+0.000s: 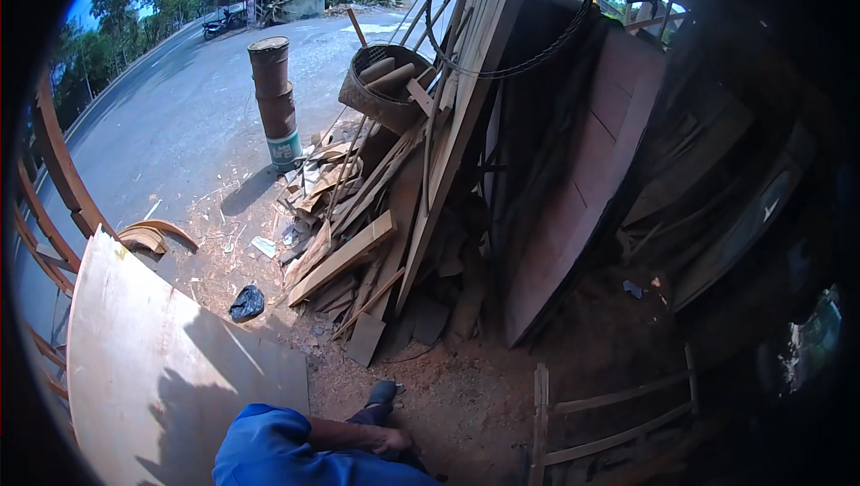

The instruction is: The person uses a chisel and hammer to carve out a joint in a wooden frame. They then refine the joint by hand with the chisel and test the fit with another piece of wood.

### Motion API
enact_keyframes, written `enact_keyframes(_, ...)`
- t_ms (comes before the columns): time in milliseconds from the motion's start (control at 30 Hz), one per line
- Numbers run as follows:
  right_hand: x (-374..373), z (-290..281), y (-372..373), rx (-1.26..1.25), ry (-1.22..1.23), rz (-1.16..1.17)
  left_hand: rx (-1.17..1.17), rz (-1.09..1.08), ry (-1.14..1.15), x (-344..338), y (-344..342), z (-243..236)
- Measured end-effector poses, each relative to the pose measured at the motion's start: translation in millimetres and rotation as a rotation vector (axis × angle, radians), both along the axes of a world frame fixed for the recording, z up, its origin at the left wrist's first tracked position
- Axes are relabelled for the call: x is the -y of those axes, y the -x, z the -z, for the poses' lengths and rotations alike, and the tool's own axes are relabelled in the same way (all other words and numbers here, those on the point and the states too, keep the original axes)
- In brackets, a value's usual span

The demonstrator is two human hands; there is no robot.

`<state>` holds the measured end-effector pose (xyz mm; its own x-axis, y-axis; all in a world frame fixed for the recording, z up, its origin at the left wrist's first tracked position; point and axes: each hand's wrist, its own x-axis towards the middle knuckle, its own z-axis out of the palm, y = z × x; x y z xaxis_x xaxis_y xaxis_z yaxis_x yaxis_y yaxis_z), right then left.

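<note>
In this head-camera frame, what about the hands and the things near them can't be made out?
- Left hand: not in the head view.
- Right hand: only its back shows by the knee; fingers and any grip are hidden underneath.
- Plywood sheet: the nearest thing; its lower part is cut off by the frame edge and crossed by shadow.
- Wooden frame: its bottom is lost in the dark rim.
- Right-hand shed interior: too dark to tell things apart.

One hand [387, 440], one shoe [382, 392], one plywood sheet [170, 369], two stacked drums [275, 96], one basket [381, 87], one black bag [247, 302], perhaps one parked motorbike [218, 27], planks [345, 258] too many to count
</note>
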<state>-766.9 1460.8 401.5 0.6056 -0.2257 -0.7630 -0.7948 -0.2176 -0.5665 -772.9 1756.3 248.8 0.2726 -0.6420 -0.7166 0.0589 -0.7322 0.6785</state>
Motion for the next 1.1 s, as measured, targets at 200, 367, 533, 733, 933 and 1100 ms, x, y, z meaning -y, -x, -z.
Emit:
enact_keyframes(200, -15, 20, -25, -0.063, -0.016, 0.164, -0.126, 0.051, -0.041, -20, -82, -6)
enact_keyframes(367, 13, 47, -6, -0.101, -0.043, 0.306, -0.349, 0.099, -0.057, 17, -94, -14)
enact_keyframes(533, 62, 92, 43, -0.152, -0.017, 0.469, -0.851, 0.107, 0.008, 77, -47, -22)
enact_keyframes(733, 119, 180, 38, 0.006, 0.255, 0.423, -0.924, 0.543, -0.231, 142, -69, 67)
enact_keyframes(933, 128, 230, 17, 0.244, 0.266, 0.779, -0.602, -0.181, 0.264, 329, -171, 239)
enact_keyframes(1100, 136, 303, -16, 0.519, 0.445, 0.956, -1.141, -0.908, 0.884, 437, -201, 318)
